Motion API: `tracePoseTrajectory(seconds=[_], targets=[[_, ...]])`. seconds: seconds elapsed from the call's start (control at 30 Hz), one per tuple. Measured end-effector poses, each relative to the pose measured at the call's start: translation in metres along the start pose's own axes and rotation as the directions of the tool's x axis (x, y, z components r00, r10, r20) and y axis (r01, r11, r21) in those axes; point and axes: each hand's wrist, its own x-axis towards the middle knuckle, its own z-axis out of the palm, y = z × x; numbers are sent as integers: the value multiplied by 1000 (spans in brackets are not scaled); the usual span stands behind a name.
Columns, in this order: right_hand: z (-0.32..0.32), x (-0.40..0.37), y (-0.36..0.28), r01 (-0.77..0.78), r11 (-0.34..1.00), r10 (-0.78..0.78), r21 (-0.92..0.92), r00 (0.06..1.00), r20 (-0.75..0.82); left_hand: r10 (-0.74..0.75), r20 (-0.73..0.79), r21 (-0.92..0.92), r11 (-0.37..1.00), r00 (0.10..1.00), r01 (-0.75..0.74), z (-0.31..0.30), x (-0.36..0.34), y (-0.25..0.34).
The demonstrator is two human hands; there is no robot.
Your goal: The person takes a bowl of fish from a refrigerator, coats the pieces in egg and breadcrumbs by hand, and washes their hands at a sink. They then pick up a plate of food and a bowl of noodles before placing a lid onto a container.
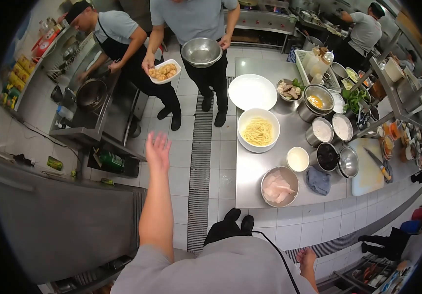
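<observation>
My left hand [158, 152] is stretched out over the floor with its fingers spread and nothing in it. Low at the right, beside my body, is my right hand [306, 256], its fingers curled; whether it holds anything is hidden. Facing me, a co-worker [191, 19] holds a white dish of fried pieces [164, 72] and a steel bowl [201, 52]. On the steel table [250, 188] to the right are a white bowl of noodles [258, 130], a bowl of raw pale meat [278, 187] and a white plate [253, 92].
Another co-worker [118, 39] bends over a wok [91, 94] at the left stove. A knife [378, 161] lies on a cutting board [365, 171] near a blue cloth [318, 181]. A floor drain [200, 161] runs ahead of me. A steel counter [69, 210] stands at my left.
</observation>
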Motion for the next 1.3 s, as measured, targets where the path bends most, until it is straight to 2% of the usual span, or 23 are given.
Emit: tracePoseTrajectory(seconds=[0.03, 0.1, 0.2, 0.27, 0.3, 0.4, 0.5, 0.57, 0.6, 0.7, 0.77, 0.83, 0.9, 0.93, 0.97, 1.0, 1.03, 1.07, 1.1, 1.13, 1.17, 1.23, 1.3], targets=[[5, -6, -1, 0, 1000, 0, -21, 1000, 21, -29, 9, -156, 987, 1000, 30, 15, 20, 7], [18, -16, -4, -10, 999, 11, -46, 1000, 27, -82, 30, -266, 960, 996, 87, 40, 63, 16], [51, -35, -28, 99, 986, -77, -135, 985, 156, -75, 153, -296, 948, 985, 118, 67, 94, 19], [69, -49, -40, 144, 983, -120, -116, 974, 192, 45, 314, -344, 936, 948, 70, 57, 116, -3], [79, -56, -47, 163, 982, -141, -94, 968, 210, -9, 256, -410, 904, 967, 117, 53, 113, -5], [103, -80, -62, 186, 981, -170, -55, 959, 225, 74, 223, -377, 926, 972, 16, 44, 92, -10], [128, -105, -83, 273, 961, -270, 34, 913, 305, -6, 223, -313, 946, 975, 78, 37, 60, 0], [146, -128, -104, 355, 924, -381, 142, 821, 425, -53, 198, -155, 984, 979, 85, 23, 44, 4], [160, -147, -125, 352, 932, -353, 87, 825, 442, -50, 159, -100, 993, 986, 66, 25, 25, 8], [188, -175, -156, 351, 899, -436, 263, 665, 606, -70, 228, 30, 997, 971, 65, 34, -46, 8], [197, -201, -175, 478, 850, -484, 220, 543, 686, -102, 251, 71, 994, 963, 87, 41, -91, 0], [194, -222, -182, 604, 775, -531, 184, 466, 708, -314, 467, 93, 947, 827, 308, 26, -114, -26], [165, -237, -184, 644, 745, -556, 173, 456, 695, -431, 509, 132, 894, 745, 427, 51, -186, -55], [146, -242, -184, 567, 803, -500, 181, 477, 723, -485, 503, 166, 867, 716, 470, 76, -241, -65], [130, -245, -181, 487, 854, -439, 186, 481, 759, -526, 576, 229, 839, 626, 494, 93, -286, -77], [111, -240, -169, 485, 834, -517, 265, 517, 682, -555, 631, 287, 816, 541, 502, 104, -324, -92], [89, -232, -149, 483, 808, -578, 338, 536, 615, -593, 736, 351, 747, 327, 565, 110, -354, -110], [66, -218, -130, 459, 809, -587, 366, 605, 538, -612, 760, 393, 700, 218, 596, 118, -388, -128], [44, -198, -104, 354, 728, -661, 587, 591, 463, -647, 712, 453, 720, 272, 525, 128, -427, -143], [-12, -220, -110, 370, 678, -690, 635, 617, 378, -655, 733, 524, 715, 181, 463, 131, -453, -169], [-58, -220, -94, 468, 728, -648, 502, 709, 278, -613, 780, 496, 729, 127, 472, 158, -515, -170], [-144, -207, -56, 652, 706, -684, 276, 728, 29, -704, 698, 646, 538, -133, 541, 181, -598, -197], [-226, -199, -12, 609, 707, -587, 360, 789, -181, -680, 637, 755, 457, -363, 470, 200, -692, -219]])
